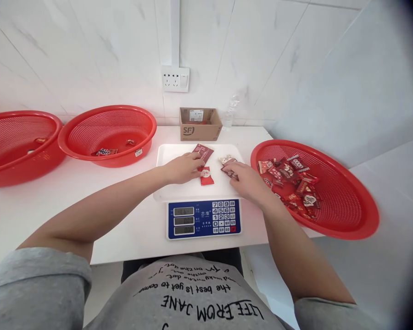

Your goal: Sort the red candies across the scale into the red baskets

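Note:
My left hand [185, 169] is over the white pan [168, 158] of a digital scale, its fingers closed at the top edge of a small red snack packet [207, 178]. A larger dark red packet [203, 151] lies just beyond those fingers, partly covered by them. At the right side of the pan my right hand [245, 179] has its fingertips closed on a dark brown packet [230, 173], mostly hidden under them. A pale packet [226, 159] lies against it on the far side.
The scale's blue keypad panel [203, 220] faces me. A red basket [344, 206] with many wrapped snacks stands at right. Two more red baskets, one nearer [124, 160] and one farther left [24, 172], hold a few packets. Behind the scale are a cardboard box [201, 133] and a clear plastic bottle [231, 112].

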Available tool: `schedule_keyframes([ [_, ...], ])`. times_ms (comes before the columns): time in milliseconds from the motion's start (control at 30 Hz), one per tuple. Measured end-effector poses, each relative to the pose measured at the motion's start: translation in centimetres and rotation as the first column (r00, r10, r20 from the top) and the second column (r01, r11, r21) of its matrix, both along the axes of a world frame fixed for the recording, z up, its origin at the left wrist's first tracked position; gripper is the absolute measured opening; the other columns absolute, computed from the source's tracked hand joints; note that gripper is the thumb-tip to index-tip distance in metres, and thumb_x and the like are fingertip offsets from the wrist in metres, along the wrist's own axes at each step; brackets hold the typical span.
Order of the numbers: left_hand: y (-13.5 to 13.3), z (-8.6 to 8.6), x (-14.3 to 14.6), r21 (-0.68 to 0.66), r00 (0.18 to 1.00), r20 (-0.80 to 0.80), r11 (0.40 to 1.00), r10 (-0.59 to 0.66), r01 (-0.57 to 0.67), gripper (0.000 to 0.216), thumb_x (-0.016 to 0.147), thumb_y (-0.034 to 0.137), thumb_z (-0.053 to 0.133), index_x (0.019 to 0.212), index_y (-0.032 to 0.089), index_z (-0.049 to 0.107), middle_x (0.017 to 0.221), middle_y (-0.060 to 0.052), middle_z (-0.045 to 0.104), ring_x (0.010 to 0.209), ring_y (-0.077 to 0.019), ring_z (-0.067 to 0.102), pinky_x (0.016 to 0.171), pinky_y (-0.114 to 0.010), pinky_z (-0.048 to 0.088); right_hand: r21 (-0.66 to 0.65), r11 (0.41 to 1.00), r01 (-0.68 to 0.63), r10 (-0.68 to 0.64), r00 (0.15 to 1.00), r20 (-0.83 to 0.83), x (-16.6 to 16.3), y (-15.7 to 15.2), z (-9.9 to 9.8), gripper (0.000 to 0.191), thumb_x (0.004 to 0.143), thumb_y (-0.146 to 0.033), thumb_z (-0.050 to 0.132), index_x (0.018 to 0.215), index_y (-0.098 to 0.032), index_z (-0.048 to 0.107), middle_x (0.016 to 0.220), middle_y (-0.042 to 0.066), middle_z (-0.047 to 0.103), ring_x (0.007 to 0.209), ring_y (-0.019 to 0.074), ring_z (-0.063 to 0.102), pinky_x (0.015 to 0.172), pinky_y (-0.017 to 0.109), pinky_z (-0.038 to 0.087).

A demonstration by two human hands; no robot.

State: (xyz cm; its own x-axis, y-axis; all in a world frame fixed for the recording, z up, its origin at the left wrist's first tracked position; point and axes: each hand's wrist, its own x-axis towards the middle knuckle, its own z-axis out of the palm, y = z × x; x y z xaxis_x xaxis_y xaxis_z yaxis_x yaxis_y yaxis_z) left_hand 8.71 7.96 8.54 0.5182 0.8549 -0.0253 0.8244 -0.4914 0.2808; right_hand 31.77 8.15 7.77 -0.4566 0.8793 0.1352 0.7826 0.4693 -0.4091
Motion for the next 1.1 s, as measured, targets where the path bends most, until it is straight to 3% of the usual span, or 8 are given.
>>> schedule_keyframes([
  [133,-0.1,0.0,-0.6,0.022,1.0,0.004,1.0,-0.001,0.001,0.031,0.09,0.036,0.044,0.11,0.021,0.061,0.128,-0.008,0.053,0.114,-0.0249,0.052,0.095,-0.037,0.041,-0.081,0.996,-0.045,0.029,0.983,-0.184,-0.1,-0.5,0.2,0.038,0.073,-0.003,0.046,0.101,-0.021,0.065,0.117,0.004,0.066,0.106,0.0196,0.06,0.091,0.037,0.049],
  [267,0.0,0.2,-1.0,0.065,0.999,0.029,0.997,0.04,-0.041,0.031,0.09,0.033,0.043,0.114,0.02,0.059,0.124,-0.009,0.055,0.114,-0.0249,0.051,0.093,-0.037,0.043,-0.11,0.992,-0.059,0.006,0.903,-0.431,-0.3,-0.1,0.0,0.029,0.078,-0.011,0.048,0.099,-0.023,0.065,0.116,0.004,0.066,0.111,0.0191,0.059,0.093,0.038,0.048],
  [400,0.8,0.0,-0.6,0.11,0.998,0.038,0.992,0.051,-0.055,0.042,0.088,0.036,0.05,0.126,0.021,0.052,0.137,-0.01,0.046,0.128,-0.0268,0.039,0.103,-0.04,0.036,0.015,0.999,0.042,-0.036,0.962,-0.272,-0.8,1.1,-0.7,0.036,0.081,-0.021,0.053,0.117,-0.022,0.061,0.129,0.009,0.057,0.127,0.0259,0.046,0.106,0.048,0.036],
  [533,2.1,-0.7,-0.1,0.069,1.0,-0.005,0.998,0.009,-0.009,0.056,0.086,0.048,0.05,0.136,0.023,0.044,0.148,-0.012,0.031,0.137,-0.0327,0.025,0.109,-0.046,0.025,-0.071,0.997,0.013,-0.02,0.995,-0.101,-1.5,1.5,-1.2,0.051,0.082,-0.033,0.057,0.131,-0.018,0.053,0.142,0.015,0.044,0.136,0.0303,0.033,0.111,0.05,0.028],
  [633,2.7,-0.9,0.0,0.005,1.0,0.029,1.0,0.009,-0.009,0.052,0.087,0.046,0.05,0.133,0.023,0.048,0.145,-0.012,0.035,0.133,-0.0321,0.033,0.107,-0.046,0.029,-0.106,0.993,-0.062,0.05,0.993,-0.111,-1.8,1.1,-1.2,0.051,0.082,-0.035,0.058,0.131,-0.019,0.053,0.144,0.014,0.043,0.136,0.0287,0.033,0.111,0.048,0.029],
  [800,2.7,-0.3,-0.5,-0.003,0.995,0.093,0.999,0.035,-0.035,0.035,0.082,0.024,0.055,0.116,0.022,0.059,0.13,-0.009,0.049,0.117,-0.0262,0.049,0.099,-0.041,0.038,-0.095,0.991,-0.093,0.076,0.983,-0.169,-1.8,0.7,-1.0,0.043,0.08,-0.02,0.057,0.123,-0.022,0.059,0.139,0.01,0.049,0.129,0.0248,0.044,0.108,0.046,0.033],
  [1100,1.3,1.0,-1.6,-0.078,0.954,0.246,0.985,0.17,-0.156,0.012,0.075,0.023,0.062,0.087,0.02,0.059,0.109,-0.007,0.05,0.08,-0.0169,0.06,0.061,-0.03,0.054,-0.026,0.998,-0.053,0.044,0.965,-0.258,-1.4,0.9,-0.9,0.037,0.077,-0.005,0.053,0.107,-0.021,0.066,0.113,0.007,0.065,0.106,0.0201,0.06,0.093,0.039,0.048],
])
